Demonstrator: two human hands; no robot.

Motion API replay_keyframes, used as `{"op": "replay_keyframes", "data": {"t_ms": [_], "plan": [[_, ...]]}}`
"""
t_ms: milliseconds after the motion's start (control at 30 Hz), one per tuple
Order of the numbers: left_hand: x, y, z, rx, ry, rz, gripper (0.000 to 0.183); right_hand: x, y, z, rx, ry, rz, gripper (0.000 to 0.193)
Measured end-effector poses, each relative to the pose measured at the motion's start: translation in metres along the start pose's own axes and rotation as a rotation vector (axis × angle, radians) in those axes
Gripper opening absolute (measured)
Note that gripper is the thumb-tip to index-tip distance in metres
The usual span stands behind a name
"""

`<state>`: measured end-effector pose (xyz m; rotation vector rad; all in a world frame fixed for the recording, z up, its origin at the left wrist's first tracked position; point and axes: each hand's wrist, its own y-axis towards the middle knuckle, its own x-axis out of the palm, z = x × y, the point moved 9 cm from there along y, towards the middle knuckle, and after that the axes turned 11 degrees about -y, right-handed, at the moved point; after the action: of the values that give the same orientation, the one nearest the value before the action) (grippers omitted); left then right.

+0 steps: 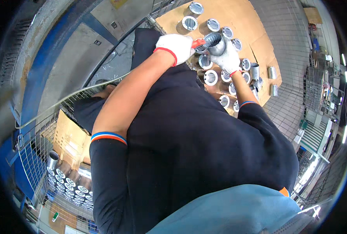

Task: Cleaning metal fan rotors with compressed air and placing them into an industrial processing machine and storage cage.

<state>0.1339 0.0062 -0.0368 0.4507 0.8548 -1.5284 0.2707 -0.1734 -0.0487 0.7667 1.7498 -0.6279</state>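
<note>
My right hand (227, 58), in a white knit glove, grips a short grey metal pipe piece (216, 46) with its round open end toward me. The left hand (175, 46), gloved the same with a red cuff, is closed on a red-handled tool (198, 43). The tool reaches to the pipe's left side; its working end is too small to make out. Below and around the hands stand several metal cylinders with slotted round tops, among them one (210, 77) beneath the pipe and another (190, 23) farther off.
The cylinders stand on a cardboard sheet (239, 15) bounded by wire mesh (288, 50). A few cylinders (272, 72) lie on their sides at the right. At lower left, a wire basket (32, 163) holds packed rows of slotted cylinders (70, 182). A blue-and-grey machine (72, 58) rises at left.
</note>
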Motion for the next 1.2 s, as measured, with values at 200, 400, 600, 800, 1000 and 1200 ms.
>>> {"op": "replay_keyframes", "data": {"t_ms": [200,400,600,800,1000,1200], "plan": [[0.025,0.001,0.004,0.001,-0.192,-0.125,0.044,0.002,-0.010,0.016,-0.026,-0.043,0.169,0.097],[0.024,-0.011,0.013,-0.064,-0.173,-0.134,0.042,-0.002,-0.018,0.034,-0.001,-0.046,0.313,0.104],[0.011,-0.012,0.020,-0.099,-0.160,-0.096,0.043,0.004,-0.015,0.047,-0.019,0.040,0.385,0.103],[0.010,-0.013,0.024,-0.071,-0.156,-0.086,0.043,0.010,-0.011,0.050,0.000,0.087,0.355,0.099],[0.012,-0.014,0.025,-0.054,-0.147,-0.106,0.043,0.010,-0.004,0.042,-0.046,0.153,0.305,0.098],[0.010,-0.013,0.025,-0.039,-0.136,-0.073,0.043,0.006,-0.005,0.036,-0.050,0.096,0.325,0.101]]}}
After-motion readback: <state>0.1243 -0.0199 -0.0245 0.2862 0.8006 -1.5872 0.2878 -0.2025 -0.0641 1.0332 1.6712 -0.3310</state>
